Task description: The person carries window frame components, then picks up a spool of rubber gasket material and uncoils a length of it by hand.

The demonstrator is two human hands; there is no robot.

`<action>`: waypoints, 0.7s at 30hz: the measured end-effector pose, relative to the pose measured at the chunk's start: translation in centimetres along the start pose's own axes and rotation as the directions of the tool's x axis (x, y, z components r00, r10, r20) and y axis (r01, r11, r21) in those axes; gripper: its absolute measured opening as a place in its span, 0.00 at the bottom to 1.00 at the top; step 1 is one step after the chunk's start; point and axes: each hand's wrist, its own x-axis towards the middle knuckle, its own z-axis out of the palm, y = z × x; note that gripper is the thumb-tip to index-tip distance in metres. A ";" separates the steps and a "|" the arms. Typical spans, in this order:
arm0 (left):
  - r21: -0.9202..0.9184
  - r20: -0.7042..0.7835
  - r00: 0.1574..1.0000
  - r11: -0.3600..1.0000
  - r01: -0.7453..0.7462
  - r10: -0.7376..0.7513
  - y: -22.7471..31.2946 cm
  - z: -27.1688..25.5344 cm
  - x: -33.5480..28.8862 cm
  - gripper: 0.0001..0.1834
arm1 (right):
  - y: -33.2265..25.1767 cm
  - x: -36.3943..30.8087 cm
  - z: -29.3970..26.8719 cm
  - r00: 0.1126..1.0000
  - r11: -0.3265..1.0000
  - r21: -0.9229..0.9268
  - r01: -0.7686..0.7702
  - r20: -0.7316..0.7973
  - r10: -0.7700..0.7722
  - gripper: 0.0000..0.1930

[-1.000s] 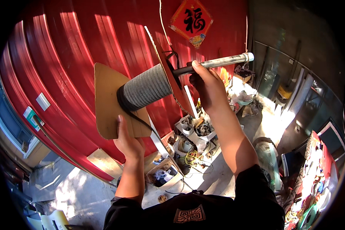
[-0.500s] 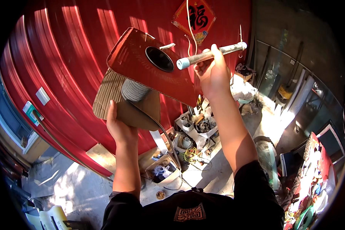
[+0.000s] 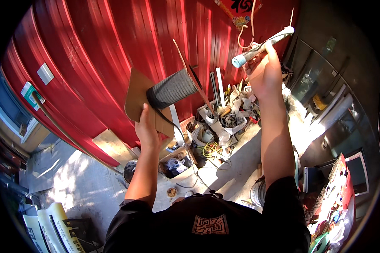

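Note:
My left hand (image 3: 147,131) grips the near cardboard flange of a cable reel (image 3: 173,89), thumb on the inner face. Grey cable is wound round the core, and the far flange is seen nearly edge-on. A dark cable end (image 3: 166,119) runs from the winding down toward the floor. Up at the right, my right hand (image 3: 264,74) has its fingers closed round a short tube (image 3: 279,38), pale with a light blue near end. The tube is held tilted, apart from the reel. A thin cord rises from its far end.
A red corrugated metal wall (image 3: 101,50) stands ahead, with a bent wire (image 3: 253,23) hanging before it. Along its foot lie a box of odds and ends (image 3: 177,164), tangled yellow-green wire (image 3: 211,151) and several containers. Framed panes (image 3: 359,173) lean at the right.
The reel has turned from showing its red outer face to showing its winding side-on. My right hand and the tube have moved right, farther from the reel.

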 end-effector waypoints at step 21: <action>0.354 0.226 0.504 0.552 0.755 -0.833 -17.7 -8.5 -14.9 0.20 | 20.4 -43.9 -18.9 0.592 0.737 -0.408 -0.538 -0.806 -0.014 0.29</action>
